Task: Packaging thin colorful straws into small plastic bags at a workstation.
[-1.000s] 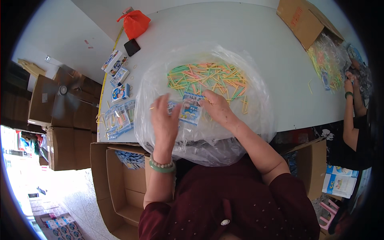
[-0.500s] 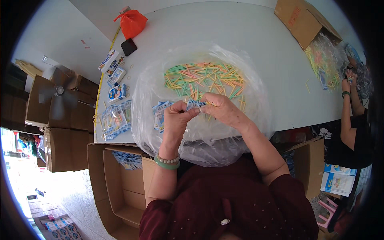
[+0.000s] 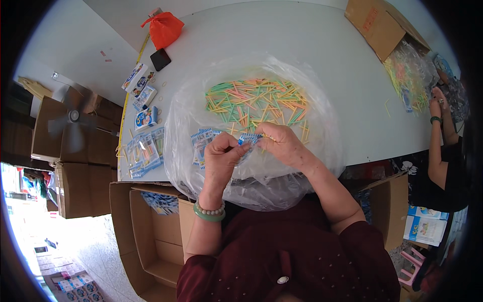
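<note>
My left hand (image 3: pixel 221 153) pinches a small blue-and-white plastic packet (image 3: pixel 248 138) by its edge. From the other side my right hand (image 3: pixel 283 145) has closed fingers at the same packet, with a few thin yellowish sticks (image 3: pixel 268 136) showing between them. Both hands are over a large clear plastic bag (image 3: pixel 186 113) spread on the table. Beyond them in the bag lies a heap of thin pink, yellow, green and orange sticks (image 3: pixel 256 98). Several flat packets (image 3: pixel 201 145) rest beside my left hand.
Packets with sticks inside (image 3: pixel 145 151) lie at the table's left, near small blue-and-white boxes (image 3: pixel 146 119), a black phone-like object (image 3: pixel 160 60) and a red bag (image 3: pixel 166 31). Open cartons (image 3: pixel 158 231) stand below the edge. At right, another person's hands (image 3: pixel 438 100) work beside a tipped carton (image 3: pixel 377 27).
The packet between my hands has tilted and shows more of its blue-and-white face. My hands have come slightly nearer to me, the right one turning a little.
</note>
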A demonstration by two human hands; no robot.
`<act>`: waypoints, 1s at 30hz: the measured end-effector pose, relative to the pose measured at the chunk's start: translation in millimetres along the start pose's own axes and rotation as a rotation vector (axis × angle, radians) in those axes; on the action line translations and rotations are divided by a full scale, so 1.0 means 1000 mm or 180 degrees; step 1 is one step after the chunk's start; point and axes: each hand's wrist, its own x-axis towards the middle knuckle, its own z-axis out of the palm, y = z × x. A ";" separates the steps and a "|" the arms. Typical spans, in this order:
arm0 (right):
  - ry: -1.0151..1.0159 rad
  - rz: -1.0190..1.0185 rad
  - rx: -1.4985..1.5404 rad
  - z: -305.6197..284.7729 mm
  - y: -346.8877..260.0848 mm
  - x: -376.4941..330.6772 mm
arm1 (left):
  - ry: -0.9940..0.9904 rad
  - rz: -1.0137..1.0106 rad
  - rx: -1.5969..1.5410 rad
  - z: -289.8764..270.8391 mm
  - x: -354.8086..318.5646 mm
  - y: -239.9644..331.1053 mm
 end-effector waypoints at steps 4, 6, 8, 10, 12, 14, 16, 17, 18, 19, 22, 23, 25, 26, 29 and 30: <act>0.0158 -0.0313 0.0518 0.003 -0.006 0.003 | -0.0022 -0.0345 -0.0425 0.001 -0.003 0.007; -0.0169 -0.0029 0.0037 -0.002 -0.004 0.003 | 0.0022 -0.0472 -0.0522 0.003 -0.004 0.010; -0.0093 -0.0051 0.0056 -0.003 -0.004 0.002 | -0.0004 -0.0370 -0.0575 0.004 -0.005 0.009; -0.0022 -0.0069 0.0075 -0.001 -0.004 0.000 | -0.0027 -0.0271 -0.0630 0.003 -0.007 0.007; 0.0114 -0.0160 -0.0071 -0.001 -0.001 -0.002 | 0.0003 -0.0295 -0.0493 0.002 -0.008 0.005; 0.0306 0.0122 0.0669 -0.006 -0.003 -0.001 | 0.0028 -0.0303 -0.0522 0.000 -0.008 0.003; 0.0515 0.0405 0.1404 -0.013 -0.017 0.003 | 0.0034 -0.0309 -0.0551 0.002 -0.008 0.003; 0.0784 0.0115 0.1843 -0.012 -0.033 0.008 | 0.0055 -0.0313 -0.0321 0.004 -0.008 0.005; 0.1053 -0.0184 0.2277 -0.009 -0.044 0.013 | 0.0076 -0.0315 -0.0092 0.005 -0.009 0.006; 0.1081 -0.0192 0.2263 -0.002 -0.049 0.017 | 0.0046 -0.0310 -0.0098 0.007 -0.009 0.006; 0.1158 -0.0604 0.1832 0.012 -0.056 0.024 | 0.0024 -0.0231 -0.0196 0.015 -0.009 0.009; 0.1161 -0.0723 0.1701 0.015 -0.050 0.026 | 0.0002 -0.0288 -0.0278 0.017 -0.009 0.010; 0.1185 -0.0779 0.1505 0.021 -0.042 0.024 | 0.0008 -0.0348 -0.0363 0.018 -0.010 0.009; 0.1159 -0.0775 0.1512 0.024 -0.040 0.021 | -0.0065 -0.0327 -0.0451 0.017 -0.011 0.006; 0.1269 -0.0466 0.1241 0.027 -0.033 0.012 | -0.0087 -0.0400 -0.0617 0.019 -0.013 0.008; 0.1301 -0.0419 0.1290 0.027 -0.030 0.009 | -0.0048 -0.0491 -0.0687 0.020 -0.013 0.010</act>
